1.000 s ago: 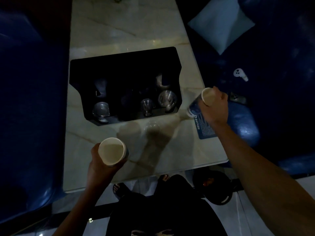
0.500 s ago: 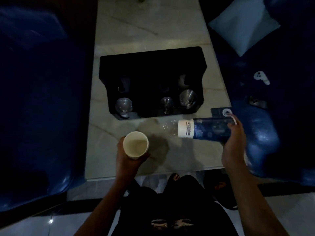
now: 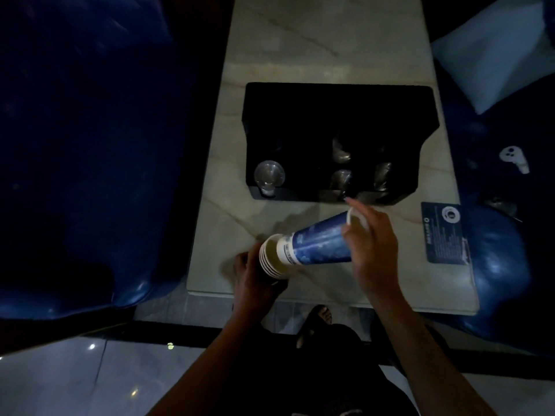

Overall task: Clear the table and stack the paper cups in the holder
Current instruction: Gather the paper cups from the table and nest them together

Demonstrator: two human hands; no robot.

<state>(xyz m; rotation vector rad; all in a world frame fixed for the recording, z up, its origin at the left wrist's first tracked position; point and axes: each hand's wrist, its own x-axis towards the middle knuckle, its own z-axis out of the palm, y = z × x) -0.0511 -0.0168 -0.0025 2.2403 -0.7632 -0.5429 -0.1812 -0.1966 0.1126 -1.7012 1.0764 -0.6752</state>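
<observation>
My left hand (image 3: pixel 255 277) grips a nested stack of paper cups (image 3: pixel 271 258) near the table's front edge, with their pale rims facing up and right. My right hand (image 3: pixel 372 250) holds a blue paper cup (image 3: pixel 318 244) on its side, its white bottom end pushed into the mouth of the stack. Behind them on the marble table (image 3: pixel 324 49) stands the black cup holder (image 3: pixel 336 115), with clear plastic cups (image 3: pixel 268 175) in its front slots.
A dark blue card (image 3: pixel 446 232) lies flat at the table's right edge. Blue sofas flank the table on both sides; the right one bears a pale cushion (image 3: pixel 498 52) and a white controller (image 3: pixel 513 157). My feet and the glossy floor show below the front edge.
My right hand swung the blue cup from the right side leftward and tipped it sideways into the stack in my left hand. The camera view shifted left.
</observation>
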